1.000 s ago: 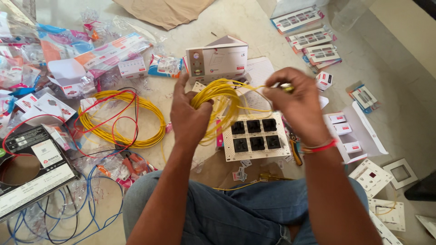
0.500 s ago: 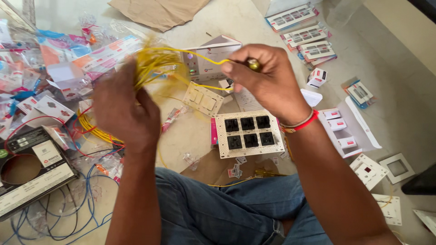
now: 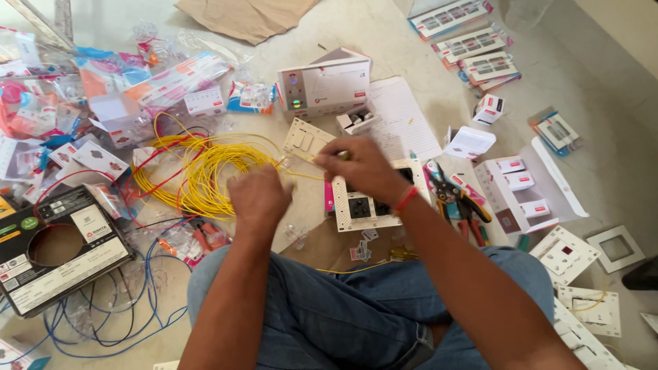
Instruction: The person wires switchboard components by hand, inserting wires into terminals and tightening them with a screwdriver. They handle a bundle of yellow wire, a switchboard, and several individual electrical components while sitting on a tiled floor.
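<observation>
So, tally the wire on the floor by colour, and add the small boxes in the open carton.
Yellow wire coil: 1
Red wire: 1
Blue wire tangle: 1
Black wire: 1
Small white-and-red boxes in the open carton: 3
Total: 7

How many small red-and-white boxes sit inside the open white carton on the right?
3 small red-and-white boxes in the open white carton: one at the far end, one in the middle, one nearest the person. More may be hidden beneath them.
</observation>
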